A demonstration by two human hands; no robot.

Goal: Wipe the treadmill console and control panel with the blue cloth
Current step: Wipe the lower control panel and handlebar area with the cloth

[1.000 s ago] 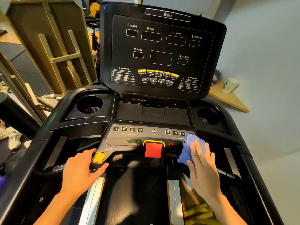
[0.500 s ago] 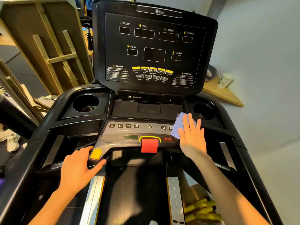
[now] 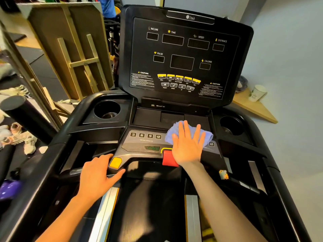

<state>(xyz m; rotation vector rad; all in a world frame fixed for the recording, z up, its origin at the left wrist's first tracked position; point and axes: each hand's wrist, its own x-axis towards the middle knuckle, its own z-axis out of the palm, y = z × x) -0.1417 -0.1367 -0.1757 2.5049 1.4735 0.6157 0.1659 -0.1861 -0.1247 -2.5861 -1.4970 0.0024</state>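
The black treadmill console (image 3: 183, 55) stands upright ahead, with dark displays and yellow buttons. Below it lies the grey control panel (image 3: 139, 142) with number keys, a green START display and a red stop tab (image 3: 168, 158). My right hand (image 3: 188, 145) lies flat, fingers spread, pressing the blue cloth (image 3: 172, 135) onto the middle-right of the control panel, covering the right number keys. My left hand (image 3: 97, 175) rests on the left handle, beside the yellow button (image 3: 115, 162), thumb against the bar.
Cup holders sit at the left (image 3: 106, 109) and right (image 3: 230, 126) of the panel. Wooden easels and boards (image 3: 70, 49) lean at the left. Shoes (image 3: 26, 142) lie on the floor. A paper cup (image 3: 257, 93) stands on a wooden shelf at the right.
My right hand has slid the blue cloth up from the right handle edge onto the control panel, then leftward toward its centre. My left hand has stayed on the left handle.
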